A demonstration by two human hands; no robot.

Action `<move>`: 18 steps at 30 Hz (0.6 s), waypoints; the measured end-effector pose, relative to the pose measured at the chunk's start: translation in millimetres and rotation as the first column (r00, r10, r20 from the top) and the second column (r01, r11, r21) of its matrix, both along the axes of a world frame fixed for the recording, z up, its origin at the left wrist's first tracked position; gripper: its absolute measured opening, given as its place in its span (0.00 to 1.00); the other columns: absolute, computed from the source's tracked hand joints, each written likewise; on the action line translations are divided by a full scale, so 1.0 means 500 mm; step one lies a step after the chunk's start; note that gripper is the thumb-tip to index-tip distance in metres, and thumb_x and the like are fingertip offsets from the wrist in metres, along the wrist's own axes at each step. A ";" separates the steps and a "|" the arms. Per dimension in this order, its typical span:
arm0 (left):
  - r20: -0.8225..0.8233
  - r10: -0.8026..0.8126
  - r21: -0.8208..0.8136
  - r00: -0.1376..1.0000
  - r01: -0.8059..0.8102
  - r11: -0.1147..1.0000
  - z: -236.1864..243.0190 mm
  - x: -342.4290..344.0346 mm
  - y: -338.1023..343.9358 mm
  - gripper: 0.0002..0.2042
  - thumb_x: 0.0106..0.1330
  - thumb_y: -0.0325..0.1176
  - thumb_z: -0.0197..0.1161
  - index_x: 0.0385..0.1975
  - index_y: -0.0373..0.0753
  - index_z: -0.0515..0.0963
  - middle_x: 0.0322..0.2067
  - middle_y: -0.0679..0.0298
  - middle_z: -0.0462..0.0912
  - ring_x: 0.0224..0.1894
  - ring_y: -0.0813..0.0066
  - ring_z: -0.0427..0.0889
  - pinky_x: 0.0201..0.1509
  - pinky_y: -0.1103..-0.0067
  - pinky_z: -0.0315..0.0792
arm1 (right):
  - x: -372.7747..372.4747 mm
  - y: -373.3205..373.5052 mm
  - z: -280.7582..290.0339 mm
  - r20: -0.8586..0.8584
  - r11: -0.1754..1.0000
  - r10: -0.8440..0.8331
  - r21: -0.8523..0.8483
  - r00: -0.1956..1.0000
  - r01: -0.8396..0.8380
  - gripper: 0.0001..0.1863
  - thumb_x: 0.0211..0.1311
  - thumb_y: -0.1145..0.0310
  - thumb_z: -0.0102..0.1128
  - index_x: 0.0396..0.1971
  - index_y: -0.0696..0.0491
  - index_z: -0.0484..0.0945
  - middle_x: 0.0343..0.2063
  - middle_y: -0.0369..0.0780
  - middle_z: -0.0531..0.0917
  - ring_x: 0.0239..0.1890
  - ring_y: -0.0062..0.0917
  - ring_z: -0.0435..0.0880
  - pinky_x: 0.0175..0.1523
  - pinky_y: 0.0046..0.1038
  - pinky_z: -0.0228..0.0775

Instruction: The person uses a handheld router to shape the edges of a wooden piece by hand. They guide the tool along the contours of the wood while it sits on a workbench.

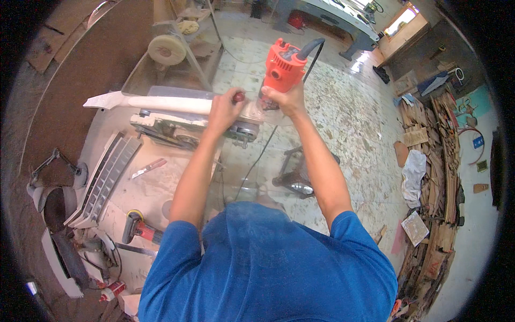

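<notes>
A red router (281,67) with a thick dark cord stands upright at the right end of a long pale wooden piece (155,103). My right hand (287,101) is wrapped round the router's lower body. My left hand (224,114) is closed at a dark red round knob (239,96), over the piece's right part. A clear plate shows around the router's foot, and the bit is hidden. The wooden piece flares at its left end. It lies along a metal clamping device (188,126), dusted pale, at the bench's far edge.
On the dusty bench (161,182) to the left lie a slatted grey panel (104,180), a flat scraper-like tool (149,168) and a red-and-black power tool (140,228). A dark object (295,174) sits on the floor below my right forearm. Wood scraps (434,177) are stacked along the right wall.
</notes>
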State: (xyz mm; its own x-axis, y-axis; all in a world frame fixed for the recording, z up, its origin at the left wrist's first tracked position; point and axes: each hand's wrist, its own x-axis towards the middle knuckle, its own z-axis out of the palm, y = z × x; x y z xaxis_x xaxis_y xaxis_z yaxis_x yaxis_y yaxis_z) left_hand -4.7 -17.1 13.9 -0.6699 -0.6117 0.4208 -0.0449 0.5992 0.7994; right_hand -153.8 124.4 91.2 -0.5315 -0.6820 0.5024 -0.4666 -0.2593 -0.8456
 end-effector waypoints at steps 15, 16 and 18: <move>0.040 0.086 -0.040 0.995 -0.085 0.996 -0.011 -0.011 0.004 0.16 0.64 0.38 0.74 0.49 0.40 0.84 0.35 0.50 0.89 0.40 0.52 0.90 0.44 0.66 0.80 | -0.029 -0.015 -0.004 0.022 0.997 0.077 -0.010 0.997 -0.076 0.20 0.48 0.63 0.79 0.39 0.55 0.81 0.30 0.34 0.85 0.30 0.20 0.84 0.40 0.28 0.78; 0.034 0.087 -0.033 0.996 -0.086 0.996 -0.011 -0.011 0.005 0.16 0.64 0.38 0.74 0.49 0.40 0.84 0.35 0.50 0.89 0.40 0.52 0.90 0.44 0.66 0.80 | -0.030 -0.016 -0.004 0.010 0.997 0.076 -0.019 0.997 -0.075 0.20 0.48 0.63 0.79 0.39 0.55 0.81 0.30 0.34 0.85 0.30 0.20 0.83 0.40 0.28 0.78; 0.038 0.106 -0.057 0.994 -0.103 0.993 -0.010 -0.010 0.008 0.16 0.65 0.39 0.73 0.49 0.40 0.84 0.35 0.50 0.89 0.39 0.51 0.90 0.44 0.66 0.80 | -0.031 -0.017 -0.003 0.006 0.997 0.079 -0.021 0.997 -0.078 0.20 0.48 0.64 0.79 0.38 0.55 0.81 0.30 0.34 0.85 0.30 0.20 0.83 0.39 0.28 0.78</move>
